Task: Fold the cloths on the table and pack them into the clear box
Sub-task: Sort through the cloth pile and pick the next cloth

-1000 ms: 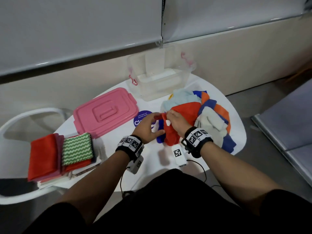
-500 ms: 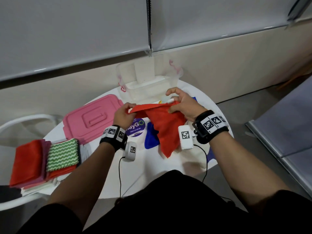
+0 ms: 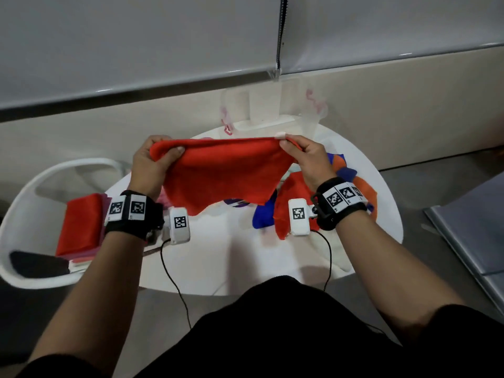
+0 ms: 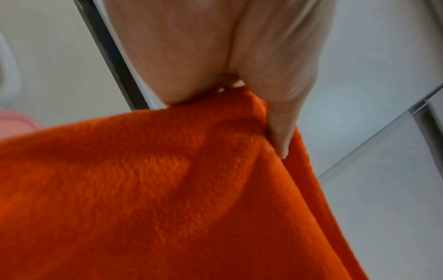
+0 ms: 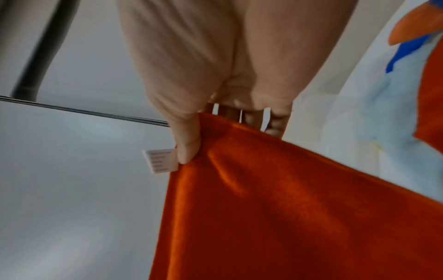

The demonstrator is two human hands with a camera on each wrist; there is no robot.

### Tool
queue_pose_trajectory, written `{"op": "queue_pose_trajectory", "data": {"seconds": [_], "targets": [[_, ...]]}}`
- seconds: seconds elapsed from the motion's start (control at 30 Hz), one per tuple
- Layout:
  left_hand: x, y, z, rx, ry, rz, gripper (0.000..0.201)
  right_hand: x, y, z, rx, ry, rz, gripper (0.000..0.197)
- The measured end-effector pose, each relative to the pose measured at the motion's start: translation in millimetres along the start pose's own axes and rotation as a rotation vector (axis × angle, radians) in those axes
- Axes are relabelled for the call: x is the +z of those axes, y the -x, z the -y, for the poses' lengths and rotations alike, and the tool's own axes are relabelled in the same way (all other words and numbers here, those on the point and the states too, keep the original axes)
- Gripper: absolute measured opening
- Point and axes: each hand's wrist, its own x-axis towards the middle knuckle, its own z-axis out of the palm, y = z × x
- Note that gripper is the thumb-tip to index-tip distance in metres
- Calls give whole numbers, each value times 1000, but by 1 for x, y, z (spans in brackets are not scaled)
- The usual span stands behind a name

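Observation:
A red cloth (image 3: 221, 173) hangs spread in the air above the white table (image 3: 245, 263). My left hand (image 3: 161, 154) pinches its left top corner, thumb on the near face (image 4: 280, 132). My right hand (image 3: 289, 145) pinches the right top corner beside a white tag (image 5: 160, 161). The cloth (image 5: 287, 217) droops below both hands. Behind it stands the clear box (image 3: 272, 110) with pink latches, partly hidden by the cloth. A heap of unfolded cloths (image 3: 351, 184) in orange, blue and red lies under my right wrist.
A stack of folded cloths (image 3: 81, 222), red on top, sits at the table's left edge. A white chair (image 3: 32, 186) curves round the left side. A wall and a window blind rise close behind the box. Grey cushions (image 3: 477, 227) lie at the right.
Both hands lifted the red cloth off the heap and drew apart, stretching its top edge wide and level. The pink lid is now hidden behind the cloth.

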Motion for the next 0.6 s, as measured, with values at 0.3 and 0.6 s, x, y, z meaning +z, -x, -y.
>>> {"op": "queue_pose_trajectory", "data": {"seconds": [0.3, 0.6], "targets": [[-78, 105, 140, -431, -531, 650, 32, 2, 90, -131, 586, 495, 333, 30], [-94, 174, 202, -640, -836, 824, 25, 17, 140, -158, 895, 1042, 508, 31]]}}
